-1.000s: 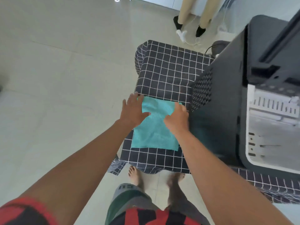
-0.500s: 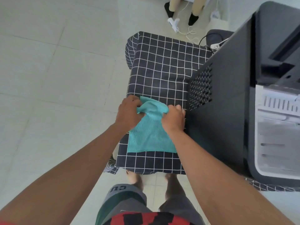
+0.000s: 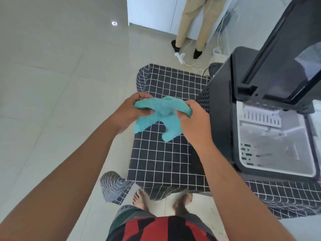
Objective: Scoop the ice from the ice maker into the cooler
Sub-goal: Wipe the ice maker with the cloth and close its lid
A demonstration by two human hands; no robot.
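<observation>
A black ice maker stands at the right on a table covered with a dark checked cloth. Its lid is raised and the white inner bin shows; I see no ice or scoop in it. A crumpled teal cloth is held above the table, just left of the machine. My left hand grips its left end and my right hand grips its right end. No cooler is in view.
A person in beige trousers stands at the far side by a white cabinet, with a white power strip and cables on the tiled floor. My bare feet are at the table's near edge.
The teal cloth lay flat on the table under both hands; my hands bunched it and have lifted it off the table. The camera view has tilted up.
</observation>
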